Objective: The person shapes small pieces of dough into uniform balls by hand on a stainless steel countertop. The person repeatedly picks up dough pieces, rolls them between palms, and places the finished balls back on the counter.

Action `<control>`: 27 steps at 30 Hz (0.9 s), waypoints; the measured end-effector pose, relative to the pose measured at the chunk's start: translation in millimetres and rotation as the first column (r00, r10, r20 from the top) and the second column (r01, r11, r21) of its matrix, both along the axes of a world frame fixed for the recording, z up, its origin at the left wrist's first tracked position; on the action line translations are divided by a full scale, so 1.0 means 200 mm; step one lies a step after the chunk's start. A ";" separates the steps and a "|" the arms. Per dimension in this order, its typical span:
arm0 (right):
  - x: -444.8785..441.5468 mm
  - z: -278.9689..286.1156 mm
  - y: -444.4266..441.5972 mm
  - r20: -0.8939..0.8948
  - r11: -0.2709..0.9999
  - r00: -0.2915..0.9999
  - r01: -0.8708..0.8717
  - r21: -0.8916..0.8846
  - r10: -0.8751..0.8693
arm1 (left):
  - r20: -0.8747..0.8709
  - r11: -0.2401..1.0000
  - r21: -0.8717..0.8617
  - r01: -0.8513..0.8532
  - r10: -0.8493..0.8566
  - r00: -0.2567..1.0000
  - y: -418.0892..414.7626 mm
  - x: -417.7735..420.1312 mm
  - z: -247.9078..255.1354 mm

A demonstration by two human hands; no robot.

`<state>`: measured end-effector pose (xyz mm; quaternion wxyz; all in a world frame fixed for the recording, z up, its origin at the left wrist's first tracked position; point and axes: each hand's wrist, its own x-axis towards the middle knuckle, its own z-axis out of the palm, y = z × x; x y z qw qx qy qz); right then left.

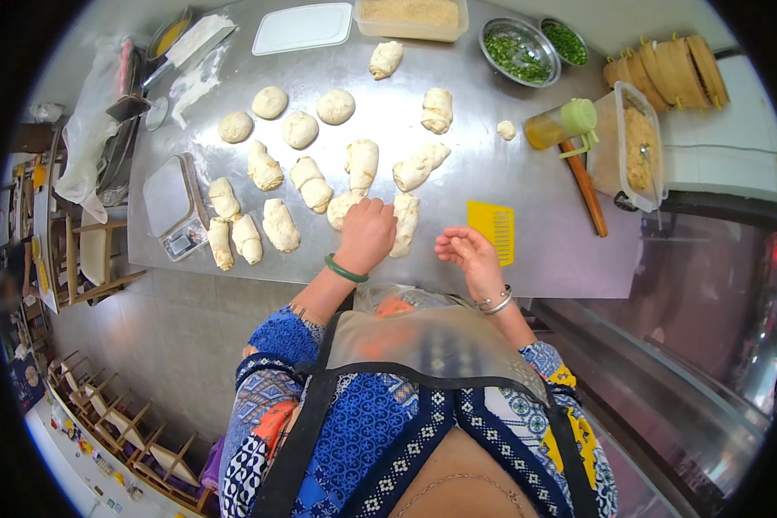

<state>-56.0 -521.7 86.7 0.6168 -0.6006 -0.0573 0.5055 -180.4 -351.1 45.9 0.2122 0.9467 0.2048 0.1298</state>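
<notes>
My left hand, with a green bangle at the wrist, has its fingers bent down over the near edge of a round dough piece. Its fingertips are hidden, so its grip is unclear. Just right of it lies a rolled dough piece. My right hand hovers at the table's near side, fingers loosely curved and nothing seen in them. Beside it lies a yellow dough scraper. Several dough rolls and smooth dough balls spread out ahead and to the left.
On the steel table stand a kitchen scale, an oil bottle, a wooden rolling pin, a bowl of chopped greens and a tub of crumbly filling. Another tub and bamboo steamers are at right.
</notes>
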 end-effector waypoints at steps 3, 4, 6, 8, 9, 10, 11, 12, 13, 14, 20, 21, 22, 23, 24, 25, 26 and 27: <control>0.00 -0.02 -0.03 -0.011 1.000 1.000 0.002 -0.030 -0.003 | -0.002 1.000 -0.003 0.015 -0.015 1.000 -0.03 0.02 0.03; 0.00 -0.02 -0.04 -0.017 0.999 1.000 0.003 -0.046 -0.004 | -0.008 0.999 0.032 -0.029 0.029 1.000 -0.02 0.00 0.02; 0.00 -0.04 -0.06 -0.015 0.998 1.000 0.000 -0.056 -0.001 | -0.016 0.988 0.104 -0.114 0.116 0.993 0.06 -0.06 0.00; 0.00 -0.05 -0.06 -0.018 0.998 1.000 -0.004 -0.068 0.003 | -0.028 0.958 0.174 -0.230 0.239 0.971 0.16 -0.12 -0.02; 0.00 -0.06 -0.06 -0.023 0.997 1.000 -0.018 -0.073 0.017 | -0.031 0.933 0.209 -0.294 0.307 0.951 0.19 -0.15 -0.01; 0.00 -0.07 -0.06 -0.028 0.996 0.999 -0.032 -0.077 0.030 | -0.121 0.961 0.095 -0.262 0.272 0.955 0.21 -0.17 0.00; 0.00 -0.07 -0.05 -0.024 0.995 0.999 -0.046 -0.083 0.045 | -0.143 0.967 0.098 -0.236 0.248 0.958 0.21 -0.17 0.00; -0.01 -0.07 -0.04 -0.020 0.994 0.998 -0.061 -0.087 0.059 | -0.165 0.972 0.102 -0.211 0.225 0.960 0.21 -0.16 0.00; -0.01 -0.07 -0.03 -0.017 0.993 0.997 -0.074 -0.091 0.073 | -0.186 0.977 0.105 -0.184 0.202 0.962 0.22 -0.15 0.00; -0.02 -0.07 -0.01 -0.015 0.992 0.996 -0.091 -0.087 0.090 | -0.230 0.977 0.085 -0.194 0.209 0.950 0.21 -0.16 0.01; -0.03 -0.07 0.02 -0.013 0.988 0.990 -0.139 -0.070 0.138 | 0.029 0.998 -0.012 -0.065 0.065 0.997 0.13 -0.20 -0.02; -0.03 -0.08 0.01 -0.008 0.987 0.989 -0.145 -0.073 0.145 | -0.016 0.992 -0.081 -0.096 0.095 0.995 0.11 -0.23 -0.04; -0.03 -0.09 0.01 -0.003 0.986 0.988 -0.151 -0.077 0.151 | -0.062 0.980 -0.149 -0.129 0.121 0.991 0.09 -0.25 -0.06; -0.03 -0.09 0.01 -0.007 0.985 0.988 -0.155 -0.077 0.155 | -0.110 0.963 -0.214 -0.166 0.145 0.983 0.07 -0.28 -0.07; -0.02 -0.10 0.00 -0.010 0.985 0.988 -0.155 -0.079 0.155 | -0.105 0.910 -0.340 -0.236 0.212 0.972 0.07 -0.30 -0.05; -0.02 -0.10 0.00 -0.014 0.984 0.988 -0.156 -0.082 0.155 | -0.110 0.836 -0.460 -0.298 0.279 0.954 0.07 -0.32 -0.01; -0.02 -0.10 0.00 -0.015 0.984 0.988 -0.155 -0.085 0.154 | -0.124 0.743 -0.571 -0.350 0.343 0.931 0.08 -0.34 0.01; -0.02 -0.09 0.00 -0.016 0.983 0.987 -0.161 -0.086 0.161 | -0.106 0.628 -0.691 -0.357 0.401 0.910 0.10 -0.38 -0.03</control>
